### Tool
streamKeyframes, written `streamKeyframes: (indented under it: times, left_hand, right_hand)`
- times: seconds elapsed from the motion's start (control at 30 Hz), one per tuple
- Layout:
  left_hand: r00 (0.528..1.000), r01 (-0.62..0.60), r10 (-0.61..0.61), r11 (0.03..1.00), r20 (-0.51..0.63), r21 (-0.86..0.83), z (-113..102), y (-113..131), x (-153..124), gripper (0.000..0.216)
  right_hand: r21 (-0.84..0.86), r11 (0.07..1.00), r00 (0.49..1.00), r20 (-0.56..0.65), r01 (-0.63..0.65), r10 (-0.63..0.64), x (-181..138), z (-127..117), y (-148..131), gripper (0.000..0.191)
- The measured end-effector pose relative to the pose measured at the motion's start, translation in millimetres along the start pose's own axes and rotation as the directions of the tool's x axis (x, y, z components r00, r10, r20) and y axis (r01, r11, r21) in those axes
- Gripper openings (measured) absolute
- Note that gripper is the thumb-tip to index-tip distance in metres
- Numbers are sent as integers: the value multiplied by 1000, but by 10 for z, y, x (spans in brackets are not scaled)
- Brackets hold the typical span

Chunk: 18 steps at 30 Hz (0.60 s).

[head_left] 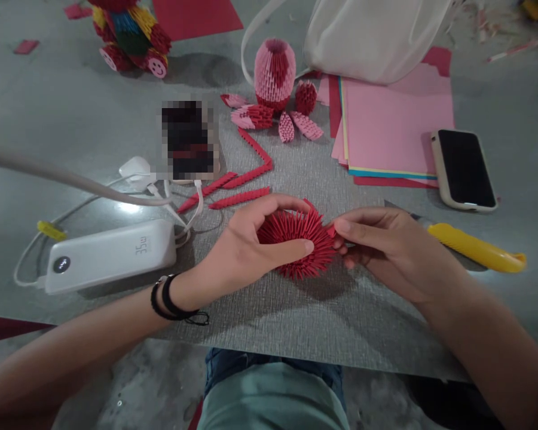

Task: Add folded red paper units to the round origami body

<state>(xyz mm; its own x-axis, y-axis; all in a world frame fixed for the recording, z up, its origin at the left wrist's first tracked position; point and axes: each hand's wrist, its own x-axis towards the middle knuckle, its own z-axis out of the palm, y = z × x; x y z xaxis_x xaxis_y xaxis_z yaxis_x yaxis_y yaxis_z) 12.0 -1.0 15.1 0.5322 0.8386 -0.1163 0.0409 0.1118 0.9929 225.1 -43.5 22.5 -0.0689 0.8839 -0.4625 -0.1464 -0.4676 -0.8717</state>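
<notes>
Teal-clad lap [273, 394] sat below the spiky red paper ring [296, 242]; left hand [246, 248] cupped it, right hand [385, 245] pinched a red piece [330, 230] at its right edge.

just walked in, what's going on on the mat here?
A person is handling a red spiky origami ring over a grey mat. The left hand grips the ring; the right hand pinches a red paper unit at the ring's right edge. A white power bank lies to the left, a yellow utility knife and a phone to the right, and an origami vase and a pink paper stack further back.
</notes>
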Motion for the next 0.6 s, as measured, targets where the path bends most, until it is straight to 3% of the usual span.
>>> streamKeyframes:
  times: [0.1, 0.27, 0.4, 0.6]
  left_hand:
    - [1000, -10, 12, 996, -17, 84, 3, 22, -3, 34]
    - [994, -92, 104, 966, -38, 242, -4, 28, -22, 33]
    - [992, -109, 124, 950, -33, 294, -14, 21, -22, 33]
    - [995, -103, 99, 976, 30, 191, -36, -3, -3, 45]
  right_hand:
    - [-63, 995, 997, -22, 73, -75, -10, -11, 35, 20]
    - [-349, 901, 957, -39, 257, -289, -78, 54, 48, 12]
    - [-423, 863, 942, -60, 277, -332, -129, 140, 0, 19]
    - [-437, 850, 937, -47, 293, -347, -113, 69, -21, 20]
